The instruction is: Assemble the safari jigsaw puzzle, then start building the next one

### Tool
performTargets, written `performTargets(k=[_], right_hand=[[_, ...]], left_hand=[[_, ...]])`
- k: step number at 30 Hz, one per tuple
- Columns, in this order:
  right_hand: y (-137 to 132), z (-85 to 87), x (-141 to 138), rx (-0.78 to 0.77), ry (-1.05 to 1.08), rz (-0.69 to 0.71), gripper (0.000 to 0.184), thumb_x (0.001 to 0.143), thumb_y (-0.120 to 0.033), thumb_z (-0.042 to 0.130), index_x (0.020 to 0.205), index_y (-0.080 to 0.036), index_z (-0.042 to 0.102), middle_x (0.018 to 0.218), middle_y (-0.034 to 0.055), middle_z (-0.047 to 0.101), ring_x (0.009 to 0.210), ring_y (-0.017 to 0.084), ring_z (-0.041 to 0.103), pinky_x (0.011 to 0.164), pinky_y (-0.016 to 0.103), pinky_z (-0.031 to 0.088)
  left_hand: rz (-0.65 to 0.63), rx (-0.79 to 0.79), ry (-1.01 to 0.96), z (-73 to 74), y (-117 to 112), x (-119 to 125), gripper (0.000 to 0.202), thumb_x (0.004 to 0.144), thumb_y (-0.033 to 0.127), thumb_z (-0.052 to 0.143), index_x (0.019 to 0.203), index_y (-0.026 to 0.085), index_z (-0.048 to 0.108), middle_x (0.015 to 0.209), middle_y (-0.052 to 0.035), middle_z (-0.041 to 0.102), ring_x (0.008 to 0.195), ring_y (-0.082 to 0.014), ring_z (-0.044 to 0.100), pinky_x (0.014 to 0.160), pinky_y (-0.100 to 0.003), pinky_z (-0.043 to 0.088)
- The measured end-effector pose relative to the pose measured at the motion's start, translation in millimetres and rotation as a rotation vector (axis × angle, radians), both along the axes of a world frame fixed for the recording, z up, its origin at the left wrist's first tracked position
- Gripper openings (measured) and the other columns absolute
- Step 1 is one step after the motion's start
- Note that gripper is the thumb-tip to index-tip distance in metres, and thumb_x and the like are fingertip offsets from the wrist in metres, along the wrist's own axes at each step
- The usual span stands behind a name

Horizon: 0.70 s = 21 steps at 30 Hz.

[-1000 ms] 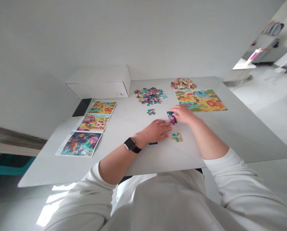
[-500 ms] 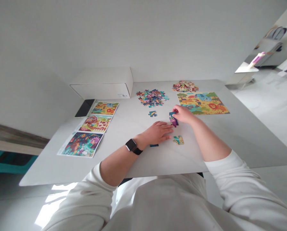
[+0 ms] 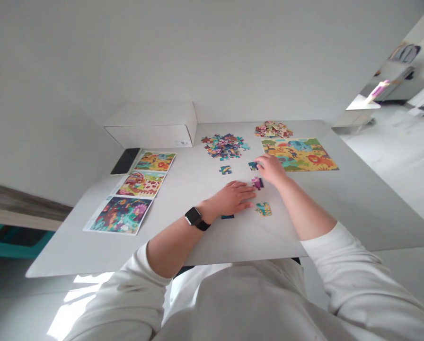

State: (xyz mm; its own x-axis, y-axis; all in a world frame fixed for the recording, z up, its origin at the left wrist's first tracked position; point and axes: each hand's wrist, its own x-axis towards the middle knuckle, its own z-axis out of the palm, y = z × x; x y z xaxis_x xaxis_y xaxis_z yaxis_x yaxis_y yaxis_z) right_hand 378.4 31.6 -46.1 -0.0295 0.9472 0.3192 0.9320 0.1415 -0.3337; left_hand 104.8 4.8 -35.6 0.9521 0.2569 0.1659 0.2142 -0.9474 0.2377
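Right hand: from where I stand, the right hand (image 3: 271, 168) has its fingertips closed on the right edge of a dark-blue piece (image 3: 252, 166).
Left hand: the left hand (image 3: 233, 199) lies palm down, fingers spread and grasping nothing, fingertips at the left edge of a purple piece (image 3: 258, 183).
Gap: the purple piece sits just nearer the person than the dark-blue piece, apart from it.
Loose pieces: a teal-and-yellow piece (image 3: 263, 209) lies right of the left hand; a blue piece (image 3: 228, 217) shows partly beneath it.
Farther back: a lone piece (image 3: 225, 169) rests before a mixed pile (image 3: 224, 146).
Right side: a bright animal scene (image 3: 299, 154) lies flat.
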Motion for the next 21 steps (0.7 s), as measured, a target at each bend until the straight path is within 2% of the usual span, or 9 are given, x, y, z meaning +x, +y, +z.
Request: performTargets(k=[4, 10, 12, 17, 21], right_hand=[[-8.7, 0.3, -0.6, -0.059, -0.058, 0.095, 0.045, 0.092, -0.003, 0.058, 0.116, -0.026, 0.087, 0.124, 0.0096, 0.08, 0.115, 0.028, 0.072, 0.113, 0.045, 0.053], [-15.6, 4.8, -4.3, -0.021, -0.053, 0.075, 0.05, 0.089, -0.002, 0.058, 0.123, -0.026, 0.086, 0.126, 0.011, 0.079, 0.116, 0.03, 0.071, 0.112, 0.047, 0.053], [-18.8, 7.4, -6.5, 0.007, -0.036, 0.065, 0.047, 0.091, -0.004, 0.058, 0.123, -0.025, 0.085, 0.125, 0.0117, 0.078, 0.115, 0.03, 0.071, 0.11, 0.046, 0.054], [-29.2, 12.5, -12.2, -0.068, -0.021, 0.094, 0.024, 0.096, -0.021, 0.068, 0.113, -0.025, 0.085, 0.109, 0.0088, 0.079, 0.1, 0.027, 0.074, 0.094, 0.04, 0.057], [-33.2, 12.7, -12.9, -0.158, -0.022, 0.158, 0.013, 0.091, -0.027, 0.078, 0.102, -0.025, 0.083, 0.1, 0.0062, 0.078, 0.09, 0.024, 0.074, 0.084, 0.035, 0.056]], left_hand=[[-0.003, -0.017, 0.01, 0.2, -0.7, 0.4, 0.051, 0.114, 0.051, 0.045, 0.155, 0.027, 0.066, 0.165, -0.0063, 0.061, 0.156, -0.031, 0.051, 0.131, -0.051, 0.039], [0.014, -0.027, -0.012, 6.0, 2.2, -3.0, 0.052, 0.115, 0.05, 0.044, 0.158, 0.026, 0.062, 0.172, -0.0045, 0.053, 0.154, -0.0314, 0.052, 0.131, -0.05, 0.038], [0.093, -0.02, -0.058, 9.2, 8.9, -9.1, 0.051, 0.115, 0.049, 0.044, 0.156, 0.026, 0.063, 0.17, -0.0057, 0.056, 0.151, -0.0298, 0.056, 0.129, -0.049, 0.041], [0.475, 0.012, -0.124, 6.1, 38.8, -34.3, 0.049, 0.111, 0.044, 0.051, 0.15, 0.022, 0.068, 0.156, -0.0133, 0.067, 0.142, -0.0316, 0.062, 0.123, -0.052, 0.047], [0.566, 0.012, -0.061, -4.8, 57.8, -48.0, 0.045, 0.108, 0.042, 0.052, 0.146, 0.027, 0.072, 0.147, -0.011, 0.072, 0.135, -0.0306, 0.066, 0.121, -0.054, 0.049]])
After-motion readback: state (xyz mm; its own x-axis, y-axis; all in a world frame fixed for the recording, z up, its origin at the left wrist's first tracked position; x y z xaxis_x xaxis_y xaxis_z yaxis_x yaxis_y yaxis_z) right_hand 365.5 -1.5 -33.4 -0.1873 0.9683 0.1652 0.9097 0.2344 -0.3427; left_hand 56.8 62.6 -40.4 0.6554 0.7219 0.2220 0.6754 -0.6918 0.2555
